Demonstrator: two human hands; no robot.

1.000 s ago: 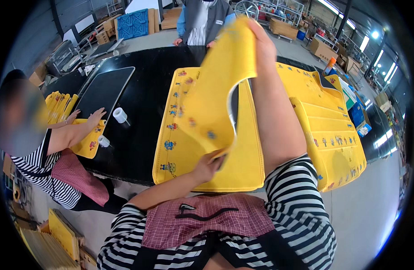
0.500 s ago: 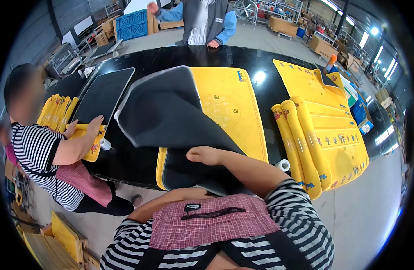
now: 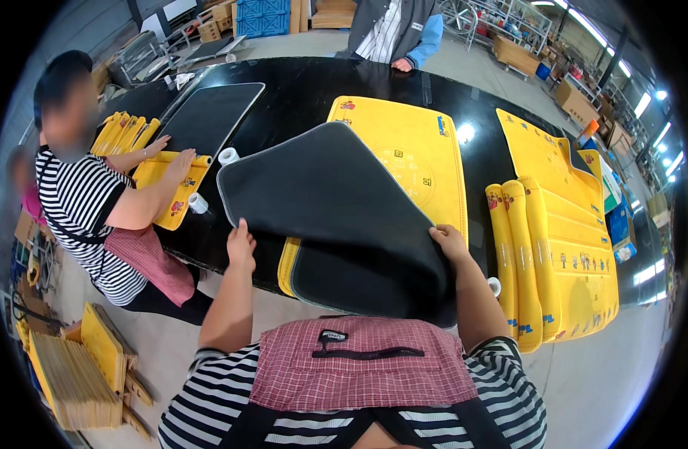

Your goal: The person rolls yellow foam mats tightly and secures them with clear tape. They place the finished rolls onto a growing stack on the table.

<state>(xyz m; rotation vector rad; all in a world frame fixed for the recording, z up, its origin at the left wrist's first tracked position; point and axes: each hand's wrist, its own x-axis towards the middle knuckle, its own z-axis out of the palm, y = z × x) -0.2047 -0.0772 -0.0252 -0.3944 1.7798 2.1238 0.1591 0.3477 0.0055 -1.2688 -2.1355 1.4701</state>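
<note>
Head view: pinching the right edge of a dark sheet [image 3: 321, 187] narrowly with the right hand [image 3: 450, 243]; placing the left hand [image 3: 241, 245] at its lower left edge, being unable to tell grasping from touching there; slanting the sheet across a yellow mat [image 3: 426, 150] on the black table [image 3: 299, 90], left of three yellow rolls [image 3: 524, 262].

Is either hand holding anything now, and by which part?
The right hand holds the dark-faced mat by its right edge. The left hand is at its left edge; whether it grips cannot be told.
</note>
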